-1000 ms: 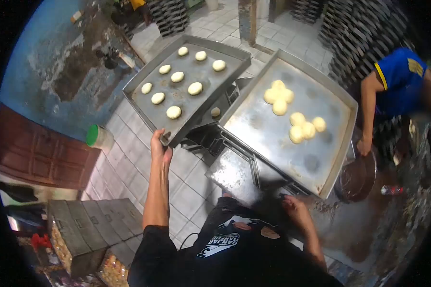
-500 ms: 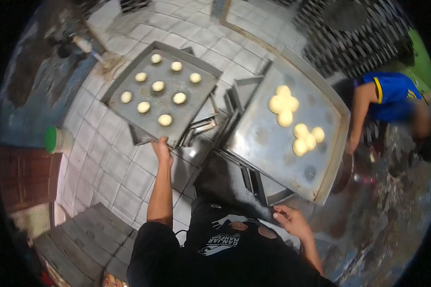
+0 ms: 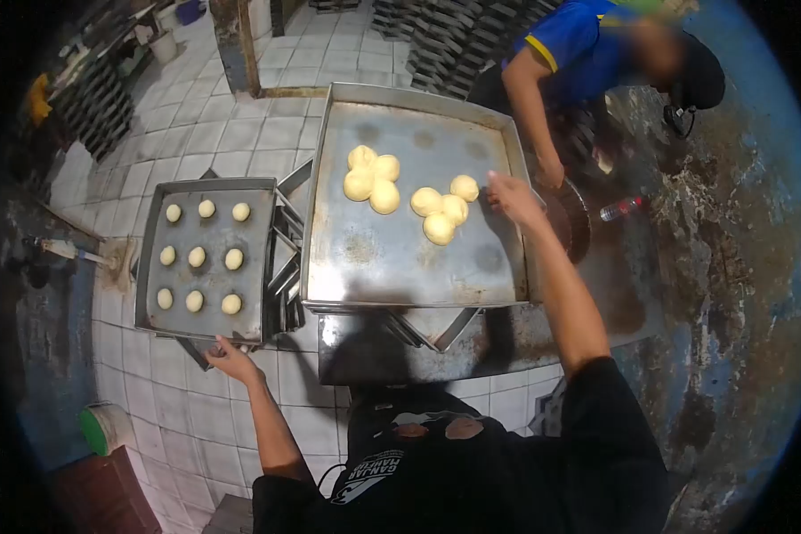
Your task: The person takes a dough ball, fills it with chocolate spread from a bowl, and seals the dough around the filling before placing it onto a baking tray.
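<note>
Two metal baking trays lie before me. In the smaller left tray (image 3: 206, 185), small pale dough balls (image 3: 197, 256) sit apart in three rows. My left hand (image 3: 234, 360) is at this tray's near edge, fingertips at the rim and fingers loosely apart. The larger right tray (image 3: 418, 294) bears two clusters of larger dough balls, a left cluster (image 3: 372, 181) and a right cluster (image 3: 443, 209). Over the right side of this tray, my right hand (image 3: 514, 200) reaches with fingers stretched toward the right cluster, a short gap from its nearest ball. Nothing shows in it.
Metal stands (image 3: 287, 267) support the trays. A person in a blue shirt (image 3: 574, 44) leans in at the upper right, one hand by a round dark pan (image 3: 571, 222). A clear bottle (image 3: 620, 209) lies near it. A green-lidded bucket (image 3: 98, 431) stands lower left on white tiles.
My view has turned, so the trays now appear more upright. My right hand has moved from beside my body to over the right tray. My left hand stays at the left tray's near edge.
</note>
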### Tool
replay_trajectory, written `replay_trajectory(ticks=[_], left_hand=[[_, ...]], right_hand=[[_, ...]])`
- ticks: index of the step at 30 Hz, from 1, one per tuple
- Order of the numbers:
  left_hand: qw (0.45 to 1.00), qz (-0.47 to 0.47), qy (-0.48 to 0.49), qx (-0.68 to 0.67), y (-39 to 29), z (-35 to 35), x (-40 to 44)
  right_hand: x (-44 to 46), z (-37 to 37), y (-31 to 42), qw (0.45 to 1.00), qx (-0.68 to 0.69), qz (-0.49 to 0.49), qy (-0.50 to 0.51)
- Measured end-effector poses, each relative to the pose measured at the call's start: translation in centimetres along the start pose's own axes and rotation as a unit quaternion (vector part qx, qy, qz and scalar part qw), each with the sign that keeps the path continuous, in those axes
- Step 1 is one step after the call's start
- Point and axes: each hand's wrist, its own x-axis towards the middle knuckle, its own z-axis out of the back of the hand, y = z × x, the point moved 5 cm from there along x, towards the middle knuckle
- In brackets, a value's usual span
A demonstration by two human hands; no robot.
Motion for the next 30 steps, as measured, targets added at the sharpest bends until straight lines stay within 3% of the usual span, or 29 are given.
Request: replay_trajectory(ticks=[2, 6, 9, 11, 13, 15, 17, 19, 21, 23, 24, 25, 28, 29, 30], left_hand=[[0.995, -0.098, -0.014, 0.004, -5.6, 1.8, -1.5], [0.973, -0.196, 0.097, -0.071, -16.6, 1.9, -8.3], [0.932, -0.254, 0.221, -0.131, -22.1, 0.9, -17.7], [0.900, -0.241, 0.330, -0.151, -24.7, -0.2, -27.8], [0.858, -0.138, 0.389, -0.304, -26.6, -2.3, -39.9], [0.830, -0.040, 0.489, -0.266, -24.6, -3.8, -48.0], [0.767, 0.054, 0.554, -0.320, -22.8, -5.4, -54.9], [0.799, 0.027, 0.542, -0.260, -20.9, -6.0, -59.8], [0.817, -0.121, 0.535, -0.176, -19.0, -6.3, -64.0], [0.803, -0.057, 0.573, -0.155, -17.6, -6.5, -68.5], [0.790, 0.024, 0.592, -0.157, -17.1, -6.9, -70.9], [0.792, 0.027, 0.590, -0.156, -17.0, -7.3, -72.7], [0.780, -0.144, 0.605, -0.063, -15.9, -8.9, -74.9], [0.744, -0.080, 0.654, -0.110, -15.0, -9.2, -75.7], [0.756, -0.045, 0.644, -0.108, -14.0, -9.6, -76.2]], right_hand=[[1.5, -2.3, 0.2, 0.965, -0.251, 0.062, -0.044], [-1.1, -2.2, 2.2, 0.994, -0.097, 0.036, -0.023], [-8.7, 2.7, 8.0, 0.967, -0.037, 0.201, -0.152], [-17.0, 4.0, 9.6, 0.953, -0.002, 0.268, -0.142], [-24.9, 4.0, 7.4, 0.955, -0.001, 0.286, -0.082], [-32.0, 4.4, 4.4, 0.920, -0.050, 0.387, -0.044], [-36.7, 7.0, 0.9, 0.910, 0.025, 0.404, -0.094], [-39.3, 10.3, -2.9, 0.916, 0.080, 0.358, -0.162], [-41.3, 12.3, -8.0, 0.963, 0.096, 0.238, -0.080], [-39.9, 12.7, -16.2, 0.958, 0.275, 0.087, 0.000], [-40.5, 14.5, -17.4, 0.940, 0.335, 0.063, -0.021], [-41.5, 16.0, -17.4, 0.906, 0.388, 0.100, -0.135], [-43.0, 18.8, -19.1, 0.907, 0.410, 0.089, -0.011], [-43.0, 20.3, -19.7, 0.917, 0.388, 0.088, 0.024], [-42.6, 21.1, -20.7, 0.905, 0.414, 0.097, -0.001]])
